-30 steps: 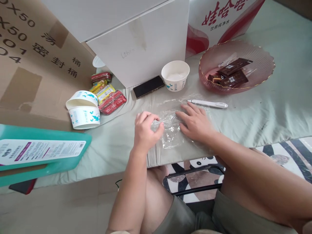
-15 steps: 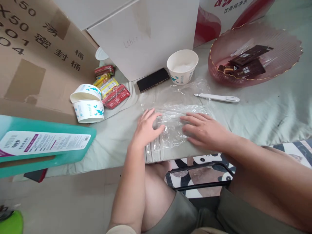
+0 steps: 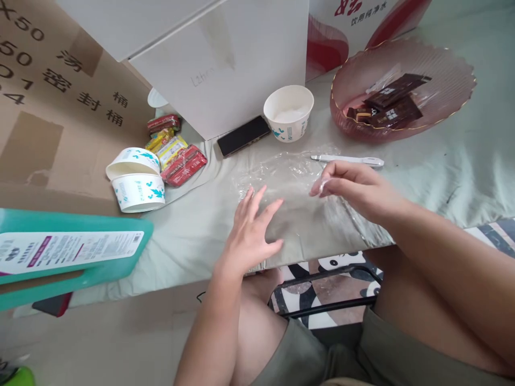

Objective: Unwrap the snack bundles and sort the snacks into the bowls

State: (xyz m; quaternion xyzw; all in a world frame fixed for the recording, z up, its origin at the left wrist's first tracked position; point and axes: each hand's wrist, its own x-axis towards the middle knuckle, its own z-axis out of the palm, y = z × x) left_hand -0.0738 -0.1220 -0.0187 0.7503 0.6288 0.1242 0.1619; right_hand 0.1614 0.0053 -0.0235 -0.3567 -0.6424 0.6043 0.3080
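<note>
My right hand (image 3: 356,190) pinches a gathered bit of clear plastic film between thumb and fingers, just in front of a white utility knife (image 3: 350,160). From the pinch, the clear plastic film (image 3: 281,166) spreads crinkled across the cloth, and part of it hangs below the hand. My left hand (image 3: 255,230) is open with fingers spread, over the cloth at the film's left side; whether it touches the film I cannot tell. Behind the film stands a white paper bowl (image 3: 288,113) with a blue leaf print and something white inside.
A black phone (image 3: 243,136) lies against a white box (image 3: 233,64). On the left are two paper bowls (image 3: 139,187), several snack packets (image 3: 183,165), a green jug (image 3: 137,241) and a cardboard box (image 3: 32,139). A pink bowl (image 3: 346,126) with brown packets stands at the right.
My right hand has lifted from lying on the film, moved slightly up and right, and closed on a piece of it. The left hand has spread its fingers; the film has shifted.
</note>
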